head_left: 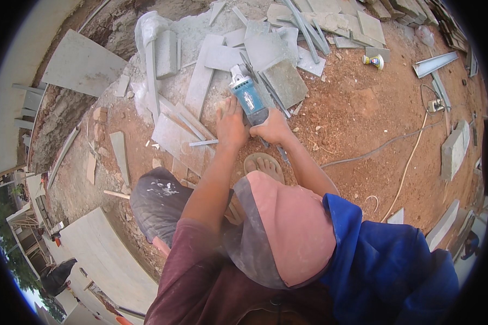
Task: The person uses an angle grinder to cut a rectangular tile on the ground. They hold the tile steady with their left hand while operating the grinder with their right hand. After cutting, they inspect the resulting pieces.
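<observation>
A teal angle grinder point(248, 98) with a silver head points away from me among the cut slabs, its thin disc point(246, 62) seen nearly edge-on. My right hand point(271, 128) is closed around its dark rear end. Close against the tool's left side is my left hand point(231, 123), fingers drawn together; what they grip is hidden. Just right of the disc lies a grey stone slab point(286, 82). Pale cut pieces point(225, 57) are stacked left of the grinder head. A narrow strip point(203, 143) lies beside my left wrist.
My sandalled foot point(263, 163) is close below the grinder. A grey cable point(371, 153) runs right across reddish soil toward a socket box point(435, 105). A large slab point(84, 64) leans at the far left. A small tin point(373, 62) lies at the upper right.
</observation>
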Demonstrator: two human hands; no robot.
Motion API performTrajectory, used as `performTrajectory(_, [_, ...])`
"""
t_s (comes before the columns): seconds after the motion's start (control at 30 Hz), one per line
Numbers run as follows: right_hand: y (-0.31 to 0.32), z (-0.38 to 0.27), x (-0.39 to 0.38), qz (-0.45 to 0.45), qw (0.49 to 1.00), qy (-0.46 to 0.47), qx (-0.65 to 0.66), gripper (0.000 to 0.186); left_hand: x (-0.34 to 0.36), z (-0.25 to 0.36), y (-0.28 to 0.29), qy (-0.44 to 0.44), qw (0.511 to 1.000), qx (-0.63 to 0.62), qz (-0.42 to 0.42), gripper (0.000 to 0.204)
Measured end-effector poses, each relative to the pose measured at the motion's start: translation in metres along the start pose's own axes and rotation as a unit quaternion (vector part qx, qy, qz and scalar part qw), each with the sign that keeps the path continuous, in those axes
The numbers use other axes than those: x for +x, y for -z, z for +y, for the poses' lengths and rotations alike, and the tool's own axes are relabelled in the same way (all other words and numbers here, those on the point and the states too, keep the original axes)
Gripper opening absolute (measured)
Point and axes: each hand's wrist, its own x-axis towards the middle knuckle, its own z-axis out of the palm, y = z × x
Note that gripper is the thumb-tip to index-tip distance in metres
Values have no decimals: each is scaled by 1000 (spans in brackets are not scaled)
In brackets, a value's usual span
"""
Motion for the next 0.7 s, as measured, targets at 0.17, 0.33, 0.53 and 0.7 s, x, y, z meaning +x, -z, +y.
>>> performTrajectory(0.17, [0, 8, -1, 0, 1000, -15, -14, 51, 0, 3, -1, -4, 1000, -13, 9, 90])
performTrajectory(0.33, [3, 6, -4, -23, 1000, -17, -14, 54, 0, 2, 0, -3, 1000, -7, 9, 88])
performTrajectory(0.53, [1, 14, -6, -9, 999, -22, -28, 57, -1, 4, 1, -1, 1000, -3, 7, 88])
performTrajectory(0.7, [4, 11, -11, -22, 999, -14, -20, 61, -1, 2, -1, -5, 1000, -10, 16, 87])
